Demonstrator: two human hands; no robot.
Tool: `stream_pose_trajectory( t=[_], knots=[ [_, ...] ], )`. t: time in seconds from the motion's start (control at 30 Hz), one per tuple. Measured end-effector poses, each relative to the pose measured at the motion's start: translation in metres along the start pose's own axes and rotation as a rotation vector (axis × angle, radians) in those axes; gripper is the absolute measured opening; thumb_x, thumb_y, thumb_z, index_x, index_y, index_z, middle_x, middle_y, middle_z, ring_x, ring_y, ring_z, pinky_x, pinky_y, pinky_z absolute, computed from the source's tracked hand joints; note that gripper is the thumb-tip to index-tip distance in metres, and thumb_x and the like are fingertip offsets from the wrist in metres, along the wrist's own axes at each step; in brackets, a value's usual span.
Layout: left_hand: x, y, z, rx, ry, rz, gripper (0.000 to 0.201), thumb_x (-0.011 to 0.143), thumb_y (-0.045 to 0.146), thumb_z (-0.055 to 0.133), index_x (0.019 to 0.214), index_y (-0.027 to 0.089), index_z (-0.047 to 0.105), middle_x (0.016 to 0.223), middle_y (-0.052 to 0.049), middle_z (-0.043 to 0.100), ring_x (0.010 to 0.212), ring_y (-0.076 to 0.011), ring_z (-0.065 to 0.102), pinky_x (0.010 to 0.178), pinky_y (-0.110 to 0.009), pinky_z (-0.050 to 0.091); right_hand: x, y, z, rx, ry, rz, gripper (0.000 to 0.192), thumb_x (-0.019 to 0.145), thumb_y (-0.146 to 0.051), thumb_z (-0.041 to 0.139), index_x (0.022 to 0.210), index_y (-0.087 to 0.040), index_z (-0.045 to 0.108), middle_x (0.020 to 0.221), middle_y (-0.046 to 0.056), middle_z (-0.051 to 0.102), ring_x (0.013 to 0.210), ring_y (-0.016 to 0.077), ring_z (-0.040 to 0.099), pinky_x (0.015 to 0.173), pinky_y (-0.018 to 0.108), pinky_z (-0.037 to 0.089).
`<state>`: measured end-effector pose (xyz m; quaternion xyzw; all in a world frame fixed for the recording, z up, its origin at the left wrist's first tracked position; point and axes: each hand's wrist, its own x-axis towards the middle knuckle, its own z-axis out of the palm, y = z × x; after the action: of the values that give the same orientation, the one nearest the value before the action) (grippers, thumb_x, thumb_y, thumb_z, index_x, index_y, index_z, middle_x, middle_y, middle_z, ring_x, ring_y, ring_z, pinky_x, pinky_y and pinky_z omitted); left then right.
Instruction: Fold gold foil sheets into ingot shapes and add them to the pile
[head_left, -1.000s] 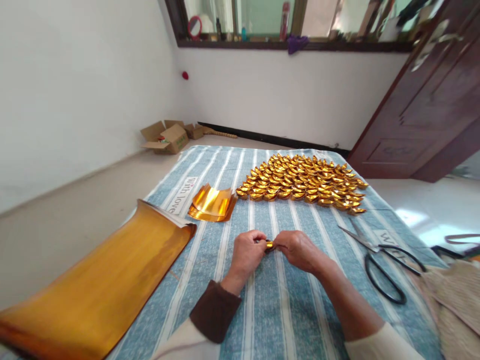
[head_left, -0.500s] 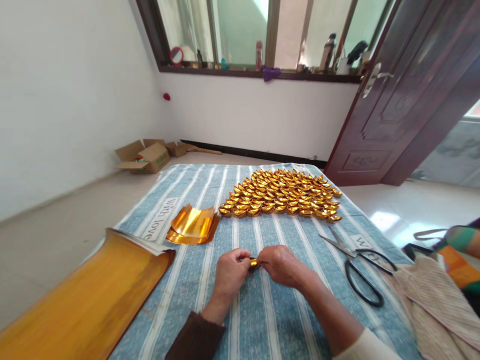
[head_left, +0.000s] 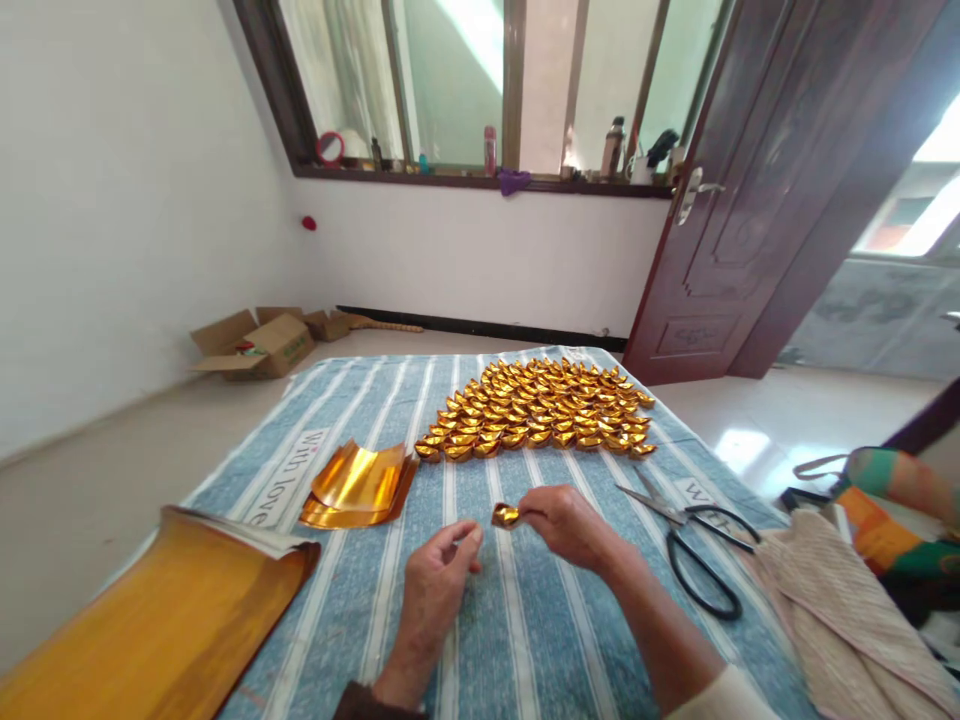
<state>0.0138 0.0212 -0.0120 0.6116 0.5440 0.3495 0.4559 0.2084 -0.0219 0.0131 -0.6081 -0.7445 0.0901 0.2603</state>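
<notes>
My right hand (head_left: 559, 522) pinches a small folded gold-foil ingot (head_left: 505, 515) by its right end, just above the striped cloth. Left of it, apart from the ingot, my left hand (head_left: 441, 568) has its fingers curled and thumb against the forefinger, with nothing visible in it. Farther back stand rows of finished gold-foil ingots (head_left: 536, 410), packed closely together. A stack of curved gold foil sheets (head_left: 360, 485) lies to their left. Black-handled scissors (head_left: 686, 520) rest with blades apart, right of my right hand.
A large yellow-gold sheet roll (head_left: 157, 620) lies at the front left of the striped tablecloth (head_left: 480, 650). Beige ribbed fabric (head_left: 840, 610) hangs over the right edge. Beyond are an open cardboard box (head_left: 259, 345) on the floor and a dark red door (head_left: 739, 200).
My left hand has let go of the ingot and moved left and down. My right hand keeps hold of it. The view has tilted up and turned slightly right.
</notes>
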Motion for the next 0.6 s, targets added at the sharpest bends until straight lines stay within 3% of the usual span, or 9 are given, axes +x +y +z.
stream_pose_trajectory(
  t=[0.13,0.37,0.47,0.6],
  knots=[
    [-0.002,-0.008,0.003,0.019,0.029,0.039,0.053,0.066,0.063,0.061,0.086,0.017,0.073,0.052,-0.001,0.063,0.055,-0.0212,0.063,0.052,-0.028,0.048,-0.005,0.041,-0.044,-0.062,0.155,0.152,0.022,0.089,-0.015,0.049,0.077,-0.019,0.067,0.073,0.000,0.068,0.068,0.0121,0.059,0.064,0.021,0.038],
    [0.006,-0.025,0.004,0.055,-0.055,0.098,0.037,0.069,0.053,0.060,0.082,0.020,0.072,0.063,-0.001,0.069,0.057,-0.0204,0.065,0.062,-0.028,0.053,-0.021,0.156,-0.123,-0.290,0.360,0.548,0.020,0.082,-0.019,0.052,0.082,-0.019,0.071,0.073,0.005,0.069,0.069,0.0184,0.060,0.064,0.027,0.036],
    [0.009,-0.029,0.003,0.057,-0.068,0.085,0.035,0.068,0.053,0.061,0.080,0.022,0.072,0.071,-0.001,0.072,0.058,-0.0207,0.066,0.062,-0.028,0.055,-0.020,0.195,-0.137,-0.360,0.372,0.660,0.023,0.081,-0.017,0.050,0.084,-0.018,0.073,0.077,0.008,0.071,0.073,0.0204,0.061,0.064,0.028,0.035],
    [0.008,-0.027,0.000,0.078,-0.094,0.110,0.031,0.070,0.051,0.062,0.079,0.023,0.072,0.077,-0.001,0.073,0.063,-0.0217,0.068,0.063,-0.028,0.056,-0.012,0.229,-0.135,-0.404,0.330,0.752,0.023,0.080,-0.018,0.052,0.084,-0.018,0.074,0.081,0.009,0.072,0.077,0.0209,0.062,0.063,0.028,0.035]
  ],
)
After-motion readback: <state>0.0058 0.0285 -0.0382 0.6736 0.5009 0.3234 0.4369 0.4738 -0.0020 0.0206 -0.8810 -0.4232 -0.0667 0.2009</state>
